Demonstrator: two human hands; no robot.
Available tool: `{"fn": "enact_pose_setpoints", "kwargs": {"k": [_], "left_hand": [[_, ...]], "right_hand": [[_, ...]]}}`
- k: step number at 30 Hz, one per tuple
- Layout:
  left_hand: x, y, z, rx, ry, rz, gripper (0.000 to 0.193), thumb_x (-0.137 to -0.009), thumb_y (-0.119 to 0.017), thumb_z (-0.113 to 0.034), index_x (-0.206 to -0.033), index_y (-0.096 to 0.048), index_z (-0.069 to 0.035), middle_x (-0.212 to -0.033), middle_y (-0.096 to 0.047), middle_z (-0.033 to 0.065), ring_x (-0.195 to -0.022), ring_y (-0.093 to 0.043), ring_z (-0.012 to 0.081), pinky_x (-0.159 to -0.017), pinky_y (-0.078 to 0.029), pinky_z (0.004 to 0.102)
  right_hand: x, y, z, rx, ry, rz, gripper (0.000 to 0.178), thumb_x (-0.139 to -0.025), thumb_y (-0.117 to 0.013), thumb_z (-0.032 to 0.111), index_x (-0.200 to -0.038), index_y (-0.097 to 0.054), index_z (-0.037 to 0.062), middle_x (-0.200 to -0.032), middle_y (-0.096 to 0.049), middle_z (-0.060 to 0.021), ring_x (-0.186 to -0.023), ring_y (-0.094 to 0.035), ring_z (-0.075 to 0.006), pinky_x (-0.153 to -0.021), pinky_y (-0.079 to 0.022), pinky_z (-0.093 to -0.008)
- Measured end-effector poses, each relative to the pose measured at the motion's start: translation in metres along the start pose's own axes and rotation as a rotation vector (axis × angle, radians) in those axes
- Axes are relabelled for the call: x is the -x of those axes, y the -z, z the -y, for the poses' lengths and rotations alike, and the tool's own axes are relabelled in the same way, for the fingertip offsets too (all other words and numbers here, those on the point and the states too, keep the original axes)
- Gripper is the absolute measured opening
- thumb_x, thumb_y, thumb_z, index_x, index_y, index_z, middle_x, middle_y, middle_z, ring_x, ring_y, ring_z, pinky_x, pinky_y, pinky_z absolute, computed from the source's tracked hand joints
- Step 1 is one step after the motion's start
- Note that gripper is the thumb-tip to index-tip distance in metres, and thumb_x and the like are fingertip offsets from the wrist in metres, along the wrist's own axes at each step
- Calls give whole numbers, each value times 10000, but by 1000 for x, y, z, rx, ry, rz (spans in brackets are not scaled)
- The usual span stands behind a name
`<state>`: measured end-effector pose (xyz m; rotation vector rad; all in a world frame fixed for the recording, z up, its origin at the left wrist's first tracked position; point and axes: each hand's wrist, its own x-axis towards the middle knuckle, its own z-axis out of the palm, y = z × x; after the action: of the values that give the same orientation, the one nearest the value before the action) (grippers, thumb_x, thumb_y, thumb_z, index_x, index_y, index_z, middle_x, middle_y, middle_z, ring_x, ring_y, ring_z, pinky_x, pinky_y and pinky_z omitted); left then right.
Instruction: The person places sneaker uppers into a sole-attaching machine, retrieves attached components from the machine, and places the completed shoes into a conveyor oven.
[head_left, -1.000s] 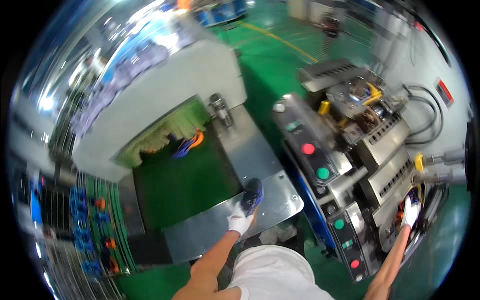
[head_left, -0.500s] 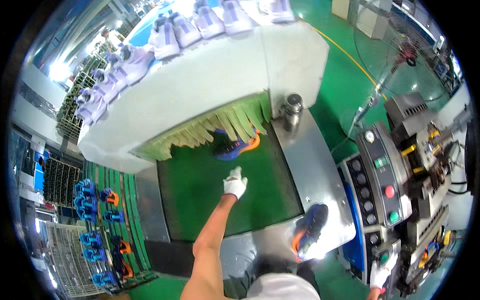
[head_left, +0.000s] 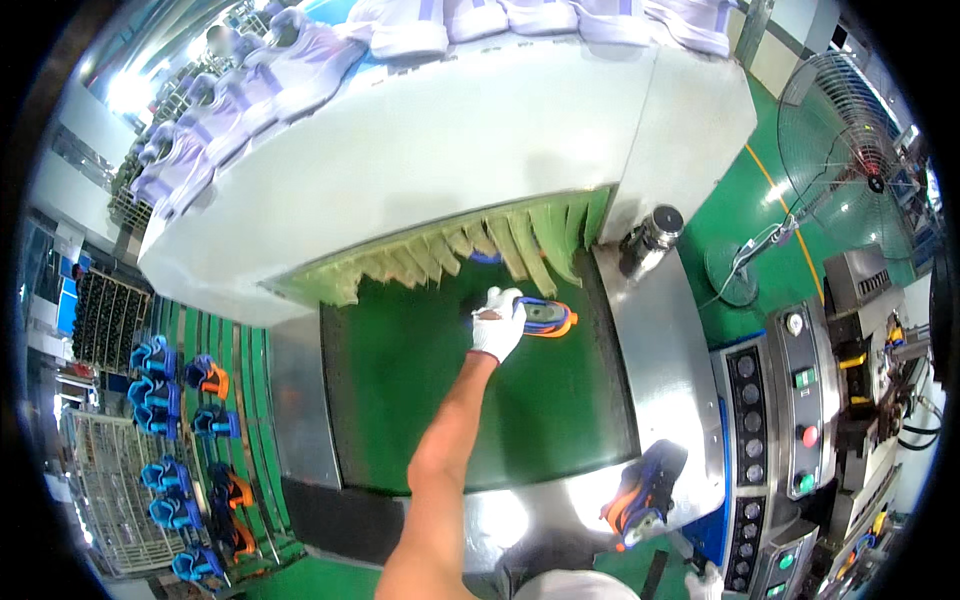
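Observation:
My left hand, in a white glove, is closed around the dark front part of a blue and orange sports shoe on the green conveyor belt. The shoe's orange-edged end points right, and the hand covers much of the rest. Down at the lower right edge, my right hand, also gloved, hangs beside the machine; its fingers are too small and smeared to read. Another dark shoe with orange and blue parts rests on the metal ledge at the belt's near right corner.
Green strip curtains hang over the tunnel mouth, with a bit of blue behind them. A steel flask stands on the right ledge. Pale lilac shoes line the machine's top. A shoe rack is at left; a control panel and fan at right.
My left hand has taken hold of the shoe, which now lies nearer, away from the curtains. My right hand has moved left from the buttons. The whole view has shifted.

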<state>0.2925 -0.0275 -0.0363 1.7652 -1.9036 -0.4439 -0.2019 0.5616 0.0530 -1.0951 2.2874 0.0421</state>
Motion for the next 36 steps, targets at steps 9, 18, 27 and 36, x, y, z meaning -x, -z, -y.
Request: {"fn": "enact_pose_setpoints", "kwargs": {"k": [9, 18, 27, 36], "left_hand": [[214, 75, -192, 190, -570, 500, 215, -851, -665, -174, -1053, -702, -110, -927, -621, 146, -912, -648, 361, -798, -533, 485], [264, 60, -420, 539, -986, 690, 360, -907, -717, -118, -1256, -665, -46, -1254, -637, 178, -1124, -651, 329, -971, -533, 409], [216, 34, -574, 693, -699, 342, 505, -949, -610, 56, -1439, -510, -14, -1346, -577, 105, -1094, -636, 181, -974, -525, 316], [221, -42, -642, 612, -880, 435, 491, -929, -663, 24, -1403, -537, -3, -1295, -628, 130, -1079, -683, 209, -879, -587, 336]], "right_hand": [[-18, 53, 249, -272, 548, 223, 976, -793, -821, 387, -1513, -380, -104, -1365, -606, -288, -1303, -594, -377, -1108, -458, -408], [-17, 114, 154, -1130, 597, 299, 410, -852, -787, 117, -1241, -667, 67, -1161, -713, -55, -1066, -676, -174, -944, -546, -338], [15, 136, -23, -2337, 563, 269, 779, -806, -819, 104, -1496, -479, -18, -1359, -652, -170, -1186, -676, -259, -1042, -546, -398], [33, 196, -83, -2489, 611, 40, 793, -789, -674, -11, -1539, -415, -28, -1462, -582, -212, -1310, -606, -335, -1154, -462, -462]]}}
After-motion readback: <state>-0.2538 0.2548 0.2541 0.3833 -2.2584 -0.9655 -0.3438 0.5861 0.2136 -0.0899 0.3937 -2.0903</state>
